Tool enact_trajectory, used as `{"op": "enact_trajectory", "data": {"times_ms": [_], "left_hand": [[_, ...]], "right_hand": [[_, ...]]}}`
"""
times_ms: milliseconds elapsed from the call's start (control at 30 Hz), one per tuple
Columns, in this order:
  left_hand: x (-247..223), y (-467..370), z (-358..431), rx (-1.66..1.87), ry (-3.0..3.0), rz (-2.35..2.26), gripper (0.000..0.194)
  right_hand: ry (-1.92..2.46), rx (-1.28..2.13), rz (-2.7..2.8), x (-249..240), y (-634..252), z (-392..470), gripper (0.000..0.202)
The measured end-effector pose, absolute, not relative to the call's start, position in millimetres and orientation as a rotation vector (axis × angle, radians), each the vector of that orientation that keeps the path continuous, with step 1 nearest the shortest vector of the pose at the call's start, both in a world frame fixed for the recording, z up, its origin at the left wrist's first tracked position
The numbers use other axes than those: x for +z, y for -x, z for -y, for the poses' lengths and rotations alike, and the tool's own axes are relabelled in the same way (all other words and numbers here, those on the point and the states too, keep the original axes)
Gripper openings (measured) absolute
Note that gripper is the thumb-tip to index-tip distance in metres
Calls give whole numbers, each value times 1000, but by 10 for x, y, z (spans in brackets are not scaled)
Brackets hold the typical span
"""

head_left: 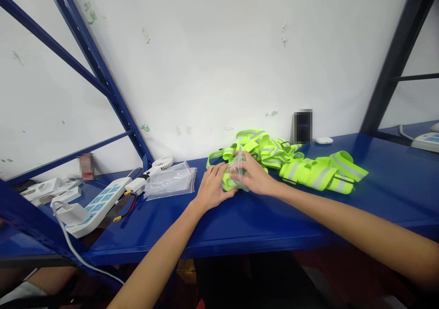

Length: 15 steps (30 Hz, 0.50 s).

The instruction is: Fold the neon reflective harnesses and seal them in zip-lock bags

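Note:
A clear plastic bag with a folded neon-yellow reflective strap in it lies on the blue table, between my two hands. My left hand wraps over the bag's left side, fingers on the strap bundle. At the bag's upper right, the fingers of my right hand are closed on the plastic, partly inside or behind its mouth; I cannot tell which. Behind my hands spreads a loose heap of neon-yellow reflective straps. Folded reflective straps lie to the right.
Left of my hands lies a stack of clear zip bags, near a small white fan. A white power strip and a red-black cable are farther left. A white case and a blurred dark device stand by the wall.

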<state>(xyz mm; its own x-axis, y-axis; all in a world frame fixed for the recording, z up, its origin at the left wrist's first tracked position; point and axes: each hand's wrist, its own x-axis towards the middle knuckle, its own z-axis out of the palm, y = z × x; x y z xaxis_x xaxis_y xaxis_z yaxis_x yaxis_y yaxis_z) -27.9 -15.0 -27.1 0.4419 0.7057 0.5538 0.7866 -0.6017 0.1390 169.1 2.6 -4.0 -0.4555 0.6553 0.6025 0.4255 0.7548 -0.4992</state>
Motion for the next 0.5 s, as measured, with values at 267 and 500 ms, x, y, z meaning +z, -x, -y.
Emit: {"op": "enact_trajectory", "data": {"times_ms": [267,500], "left_hand": [[-91,268,445,-1248,2491,1694,62],[450,524,906,-1381,2622,1811,55]], "right_hand": [[806,131,1804,1071,-2002,-151,7],[707,261,1397,2116,-2015,-194,18]]}}
